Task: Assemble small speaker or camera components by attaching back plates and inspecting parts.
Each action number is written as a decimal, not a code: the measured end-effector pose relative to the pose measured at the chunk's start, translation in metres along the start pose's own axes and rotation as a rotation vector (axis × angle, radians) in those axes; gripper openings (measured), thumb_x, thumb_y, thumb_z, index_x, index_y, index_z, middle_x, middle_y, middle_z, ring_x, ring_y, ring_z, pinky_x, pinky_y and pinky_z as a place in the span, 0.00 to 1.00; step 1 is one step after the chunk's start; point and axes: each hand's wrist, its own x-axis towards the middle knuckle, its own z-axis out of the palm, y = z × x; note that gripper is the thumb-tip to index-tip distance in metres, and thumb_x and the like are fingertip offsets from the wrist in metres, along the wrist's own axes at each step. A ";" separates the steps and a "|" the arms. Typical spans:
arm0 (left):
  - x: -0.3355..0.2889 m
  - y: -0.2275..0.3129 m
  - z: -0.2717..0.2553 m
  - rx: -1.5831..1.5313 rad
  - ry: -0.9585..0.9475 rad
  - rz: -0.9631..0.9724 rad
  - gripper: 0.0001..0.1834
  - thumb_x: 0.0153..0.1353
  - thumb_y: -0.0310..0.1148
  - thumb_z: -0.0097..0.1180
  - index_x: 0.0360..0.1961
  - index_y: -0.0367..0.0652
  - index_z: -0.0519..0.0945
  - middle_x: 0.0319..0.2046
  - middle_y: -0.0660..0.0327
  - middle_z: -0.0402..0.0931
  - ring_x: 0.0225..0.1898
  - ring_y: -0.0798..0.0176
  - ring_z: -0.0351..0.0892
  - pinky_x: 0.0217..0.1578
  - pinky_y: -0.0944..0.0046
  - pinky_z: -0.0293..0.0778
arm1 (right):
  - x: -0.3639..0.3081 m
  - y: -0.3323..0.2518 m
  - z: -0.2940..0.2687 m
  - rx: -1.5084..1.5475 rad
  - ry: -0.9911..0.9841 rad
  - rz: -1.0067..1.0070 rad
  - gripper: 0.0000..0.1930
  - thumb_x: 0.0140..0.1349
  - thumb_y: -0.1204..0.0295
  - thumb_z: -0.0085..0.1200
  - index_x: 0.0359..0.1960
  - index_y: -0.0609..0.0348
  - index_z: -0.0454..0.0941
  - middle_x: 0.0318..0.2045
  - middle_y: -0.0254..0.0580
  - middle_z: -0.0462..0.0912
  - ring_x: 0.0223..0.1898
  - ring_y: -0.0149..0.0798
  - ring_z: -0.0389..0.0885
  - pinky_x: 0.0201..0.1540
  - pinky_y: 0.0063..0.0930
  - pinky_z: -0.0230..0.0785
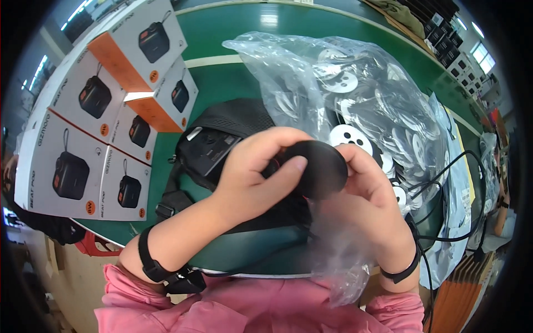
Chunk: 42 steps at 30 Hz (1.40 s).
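Observation:
A black round object with a smooth flat face (321, 169) is held up over the table's near half, between my hands. My left hand (261, 172) is closed around its left side, thumb pressed on the face; a thin red line shows by the fingers. The curled fingers of my right hand (372, 194) grip its right edge. Below the object hangs a crumpled clear plastic wrapper (347, 272), partly smeared by motion; its upper end is hidden near my right palm. Behind my left hand lies a black bag (236, 116) with a labelled black item (208, 152) in its opening.
White-and-orange product boxes (83, 161) are stacked at the left. A large clear bag (383, 72) holds many white discs with black holes (351, 136) to the right. Black cables (455, 238) curve along the right side of the green table (216, 72).

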 end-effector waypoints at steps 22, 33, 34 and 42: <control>-0.001 -0.001 0.002 0.265 -0.083 0.166 0.18 0.54 0.33 0.50 0.46 0.37 0.70 0.38 0.53 0.73 0.40 0.51 0.71 0.41 0.58 0.67 | -0.001 0.004 0.005 -0.101 0.239 0.053 0.18 0.58 0.72 0.45 0.51 0.59 0.64 0.21 0.36 0.74 0.13 0.25 0.64 0.13 0.15 0.54; -0.003 0.003 0.002 0.179 -0.073 0.058 0.18 0.57 0.33 0.49 0.47 0.38 0.67 0.39 0.53 0.72 0.39 0.53 0.72 0.40 0.60 0.67 | 0.001 0.003 0.006 -0.055 0.185 0.018 0.18 0.59 0.69 0.42 0.51 0.61 0.62 0.26 0.37 0.75 0.13 0.26 0.64 0.13 0.15 0.53; -0.004 0.003 0.002 0.222 -0.060 0.060 0.17 0.57 0.33 0.49 0.47 0.38 0.67 0.38 0.53 0.72 0.39 0.54 0.73 0.40 0.61 0.68 | 0.001 0.004 0.005 -0.051 0.191 -0.002 0.18 0.60 0.69 0.42 0.50 0.62 0.62 0.26 0.37 0.75 0.13 0.26 0.64 0.13 0.15 0.54; -0.005 -0.001 0.003 0.269 -0.025 0.069 0.18 0.56 0.34 0.50 0.46 0.38 0.67 0.35 0.54 0.72 0.35 0.55 0.73 0.36 0.62 0.68 | -0.001 0.006 0.002 -0.006 0.176 -0.008 0.13 0.59 0.70 0.43 0.44 0.62 0.66 0.21 0.36 0.73 0.14 0.27 0.65 0.14 0.16 0.55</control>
